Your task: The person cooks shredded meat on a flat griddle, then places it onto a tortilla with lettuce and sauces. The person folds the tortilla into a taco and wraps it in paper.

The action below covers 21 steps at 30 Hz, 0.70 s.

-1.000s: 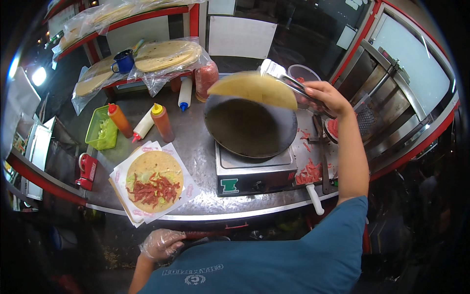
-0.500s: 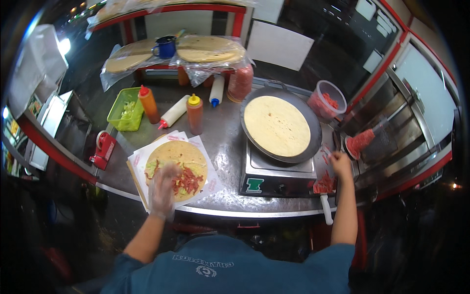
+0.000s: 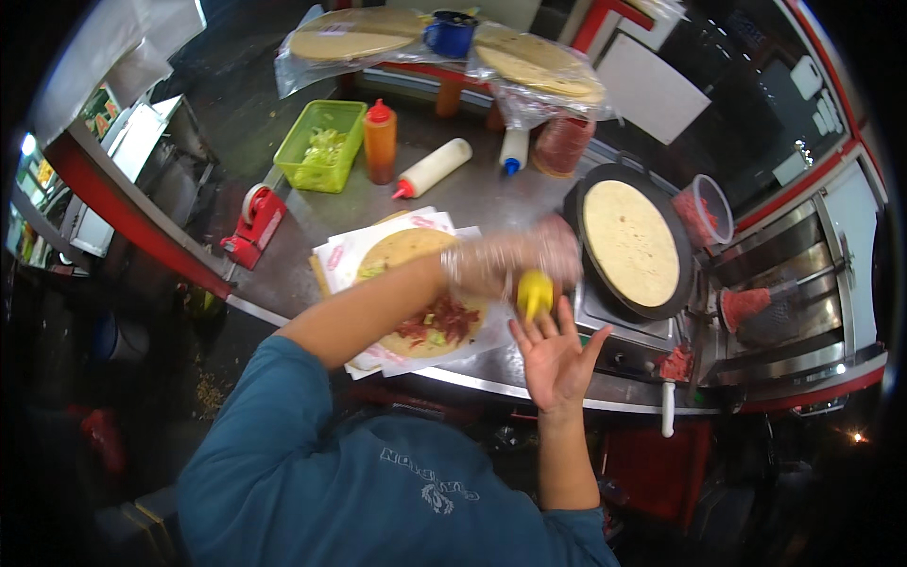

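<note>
My left hand (image 3: 505, 260), in a clear plastic glove, grips a squeeze bottle with a yellow cap (image 3: 536, 293). The bottle is tilted, its nozzle pointing down toward me, and its body is mostly hidden by the blurred glove. Just below the nozzle, my bare right hand (image 3: 556, 367) is open, palm up and fingers spread. Under my left forearm lies a round flatbread (image 3: 402, 249) on white printed paper (image 3: 342, 253). Chopped reddish meat (image 3: 444, 323) and bits of lettuce cover its near part, partly hidden by the arm.
Right of my hands, a flatbread (image 3: 631, 241) sits in a black pan on a burner (image 3: 619, 345). Behind are a green lettuce tub (image 3: 321, 151), an orange sauce bottle (image 3: 380, 142), a white bottle (image 3: 439, 165) lying down, and a red tape dispenser (image 3: 255, 227). A white-handled scraper (image 3: 668, 406) overhangs the edge.
My left hand has left the filled flatbread and picked up the yellow-capped bottle, swinging right. My right hand has come from beside the burner to below the bottle and opened. The view has shifted.
</note>
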Each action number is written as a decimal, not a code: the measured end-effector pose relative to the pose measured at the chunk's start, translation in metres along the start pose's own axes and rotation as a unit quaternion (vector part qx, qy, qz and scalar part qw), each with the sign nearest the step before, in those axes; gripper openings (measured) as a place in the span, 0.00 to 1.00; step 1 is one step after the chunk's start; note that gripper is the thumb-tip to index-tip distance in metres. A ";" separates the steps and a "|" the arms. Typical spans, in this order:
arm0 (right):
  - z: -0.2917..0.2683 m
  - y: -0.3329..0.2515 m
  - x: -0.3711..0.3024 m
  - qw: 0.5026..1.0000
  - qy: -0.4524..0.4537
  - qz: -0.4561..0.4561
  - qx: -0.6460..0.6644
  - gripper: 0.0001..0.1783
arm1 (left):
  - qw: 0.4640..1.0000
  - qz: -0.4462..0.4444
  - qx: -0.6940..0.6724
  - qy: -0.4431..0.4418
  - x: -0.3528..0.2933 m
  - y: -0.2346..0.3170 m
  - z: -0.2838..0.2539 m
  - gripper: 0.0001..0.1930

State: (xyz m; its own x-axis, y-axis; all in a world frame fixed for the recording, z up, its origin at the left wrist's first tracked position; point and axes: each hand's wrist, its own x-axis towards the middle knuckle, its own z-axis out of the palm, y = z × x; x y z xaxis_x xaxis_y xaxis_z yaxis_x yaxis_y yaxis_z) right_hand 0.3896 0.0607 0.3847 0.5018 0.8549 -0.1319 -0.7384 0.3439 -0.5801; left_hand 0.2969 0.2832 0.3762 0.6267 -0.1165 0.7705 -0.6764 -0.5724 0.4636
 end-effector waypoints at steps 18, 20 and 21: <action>0.049 0.178 0.081 0.947 0.017 -0.164 -0.275 0.25 | 0.846 -0.289 0.154 0.421 -0.251 0.043 -0.132 0.19; 0.045 0.145 0.071 0.915 0.020 -0.220 -0.337 0.22 | 0.770 -0.346 -0.306 0.440 -0.226 0.120 -0.080 0.18; 0.044 0.129 0.066 0.907 0.020 -0.234 -0.348 0.21 | 0.728 -0.360 -0.447 0.374 -0.233 0.138 -0.059 0.19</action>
State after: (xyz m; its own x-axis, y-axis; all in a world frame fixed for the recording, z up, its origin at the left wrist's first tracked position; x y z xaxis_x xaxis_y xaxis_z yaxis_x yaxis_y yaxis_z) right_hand 0.3082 0.1782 0.3364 0.7131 0.6592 0.2388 0.0167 0.3245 -0.9457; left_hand 0.0344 0.2795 0.2868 0.7841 0.6183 0.0542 -0.4671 0.5303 0.7075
